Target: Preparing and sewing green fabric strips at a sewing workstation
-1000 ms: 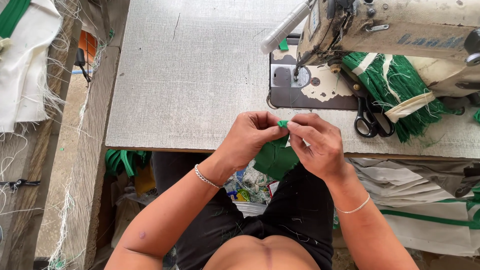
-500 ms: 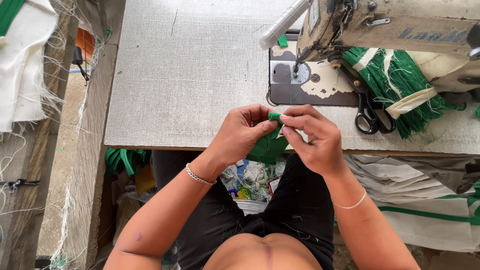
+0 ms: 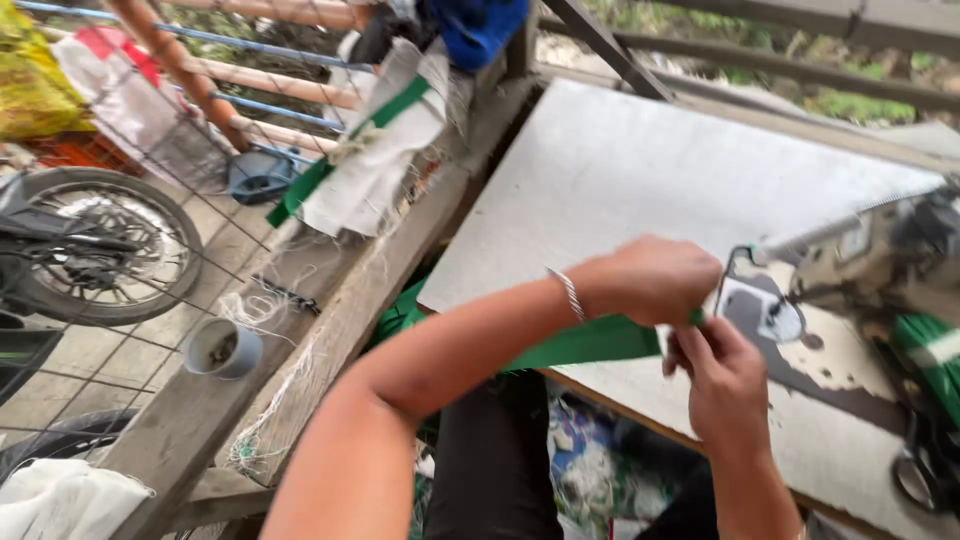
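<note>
Pinching a green strap point(image 3: 585, 343) between them, the left hand point(image 3: 655, 280) and the right hand point(image 3: 725, 375) meet over the near edge of the grey table point(image 3: 620, 170), both closed on the strap's end. Just right of the hands sits the sewing machine point(image 3: 860, 255). Far left, beyond a wooden beam point(image 3: 330, 330), stands a wheel point(image 3: 95, 245).

Soft daylight, heavy motion blur
</note>
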